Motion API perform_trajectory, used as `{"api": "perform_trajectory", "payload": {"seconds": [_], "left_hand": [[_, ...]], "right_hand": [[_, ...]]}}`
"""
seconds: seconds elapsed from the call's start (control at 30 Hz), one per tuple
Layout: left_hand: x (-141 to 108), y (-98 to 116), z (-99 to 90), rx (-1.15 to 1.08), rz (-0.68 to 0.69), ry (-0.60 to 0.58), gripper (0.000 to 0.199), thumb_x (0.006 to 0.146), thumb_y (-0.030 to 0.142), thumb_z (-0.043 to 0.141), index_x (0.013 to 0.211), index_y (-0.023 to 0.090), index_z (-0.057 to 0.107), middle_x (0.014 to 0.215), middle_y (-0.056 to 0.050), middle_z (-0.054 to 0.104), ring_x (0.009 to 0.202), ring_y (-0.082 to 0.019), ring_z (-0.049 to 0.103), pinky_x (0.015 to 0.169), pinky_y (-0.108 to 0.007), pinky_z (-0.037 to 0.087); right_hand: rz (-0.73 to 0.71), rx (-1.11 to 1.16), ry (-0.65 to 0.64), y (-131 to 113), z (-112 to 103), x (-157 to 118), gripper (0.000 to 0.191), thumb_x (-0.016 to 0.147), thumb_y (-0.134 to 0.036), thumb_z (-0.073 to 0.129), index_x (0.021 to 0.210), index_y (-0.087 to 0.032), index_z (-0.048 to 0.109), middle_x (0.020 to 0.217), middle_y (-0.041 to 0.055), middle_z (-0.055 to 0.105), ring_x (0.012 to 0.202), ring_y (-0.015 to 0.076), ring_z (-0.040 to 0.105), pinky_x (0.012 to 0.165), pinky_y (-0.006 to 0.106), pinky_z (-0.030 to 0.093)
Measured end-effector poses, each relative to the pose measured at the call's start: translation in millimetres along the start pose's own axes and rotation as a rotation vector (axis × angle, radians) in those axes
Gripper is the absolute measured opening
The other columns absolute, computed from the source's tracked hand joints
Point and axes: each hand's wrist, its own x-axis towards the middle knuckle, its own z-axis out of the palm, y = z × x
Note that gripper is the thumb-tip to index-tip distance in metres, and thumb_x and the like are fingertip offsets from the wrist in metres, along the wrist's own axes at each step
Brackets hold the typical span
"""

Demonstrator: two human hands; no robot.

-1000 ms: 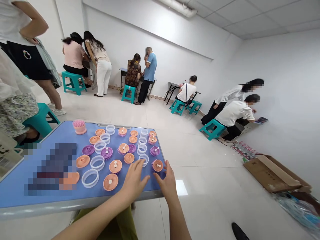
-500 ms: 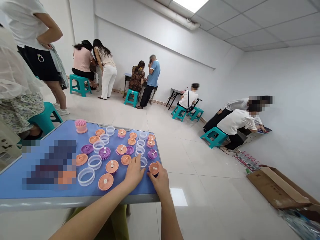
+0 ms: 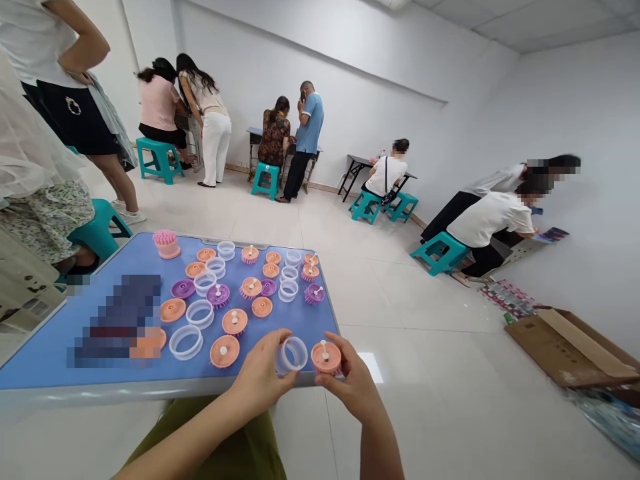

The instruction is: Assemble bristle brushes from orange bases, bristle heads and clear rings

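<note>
Far left, at 10 o'clock from the table, a standing person (image 3: 60, 73) rests a hand on one hip, near a teal stool (image 3: 100, 223). The blue table (image 3: 40, 363) fills the foreground, with a pink brush (image 3: 167, 244) at its 11 o'clock and a pixelated patch (image 3: 115, 320) at its 9 o'clock (whatever lies under the blur can't be made out). Orange discs (image 3: 173, 310), purple brushes (image 3: 218, 295) and loose rings (image 3: 200, 313) are spread in scattered rows across the top.

At the table's 6 o'clock edge, the left hand (image 3: 257, 381) curls with its fingers pressed together around a clear ring (image 3: 291, 355), holding it up off the surface. Just beside it, the right hand (image 3: 353, 381) pinches an orange brush (image 3: 325, 358) between thumb and fingers, its white peg pointing up. Ring and brush sit close but not touching, both over the table's near edge.

Farther right, at 1 o'clock, people (image 3: 295, 140) work at desks along the wall. At 2 o'clock, two more people (image 3: 493, 213) bend toward the wall, and a cardboard box (image 3: 570, 347) lies open on the floor at 3 o'clock.
</note>
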Motion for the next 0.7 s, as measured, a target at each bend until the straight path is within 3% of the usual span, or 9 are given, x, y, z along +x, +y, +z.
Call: {"api": "perform_trajectory", "payload": {"seconds": [0.17, 0.4, 0.57, 0.7], "left_hand": [[-11.3, 7.7, -17.6, 0.004, 0.034, -0.105, 0.037, 0.070, 0.020, 0.061, 0.105, 0.019, 0.053, 0.101, -0.007, 0.062, 0.098, -0.026, 0.056, 0.085, -0.039, 0.046], [-16.6, 7.8, -27.2, -0.134, 0.018, -0.294, 0.051, 0.072, 0.021, 0.064, 0.121, 0.021, 0.049, 0.114, -0.007, 0.056, 0.104, -0.023, 0.053, 0.090, -0.035, 0.044], [-20.6, 14.4, -31.6, -0.111, -0.062, -0.310, 0.046, 0.068, 0.023, 0.068, 0.111, 0.021, 0.052, 0.105, -0.004, 0.060, 0.095, -0.024, 0.056, 0.082, -0.034, 0.046], [-21.9, 13.3, -32.5, -0.155, 0.000, -0.310, 0.040, 0.073, 0.025, 0.064, 0.111, 0.023, 0.051, 0.108, -0.004, 0.059, 0.096, -0.022, 0.055, 0.082, -0.033, 0.045]], "right_hand": [[0.016, -0.090, -0.004, -20.3, -4.3, -15.7, 0.048, 0.058, -0.025, 0.079, 0.098, -0.024, 0.053, 0.092, 0.0019, 0.064, 0.082, 0.0220, 0.060, 0.071, 0.034, 0.050], [-0.173, -0.312, -0.164, -34.4, -1.4, -23.2, 0.057, 0.066, -0.013, 0.074, 0.117, -0.028, 0.053, 0.116, 0.0040, 0.056, 0.106, 0.0230, 0.054, 0.089, 0.036, 0.045], [-0.115, -0.375, -0.182, -41.6, 5.9, -22.7, 0.045, 0.064, -0.008, 0.074, 0.102, -0.025, 0.057, 0.094, -0.0002, 0.065, 0.082, 0.0201, 0.059, 0.073, 0.033, 0.049], [-0.211, -0.312, -0.189, -36.9, 9.0, -21.8, 0.044, 0.070, -0.016, 0.073, 0.109, -0.027, 0.057, 0.106, 0.0017, 0.064, 0.095, 0.0218, 0.058, 0.084, 0.035, 0.048]]}}
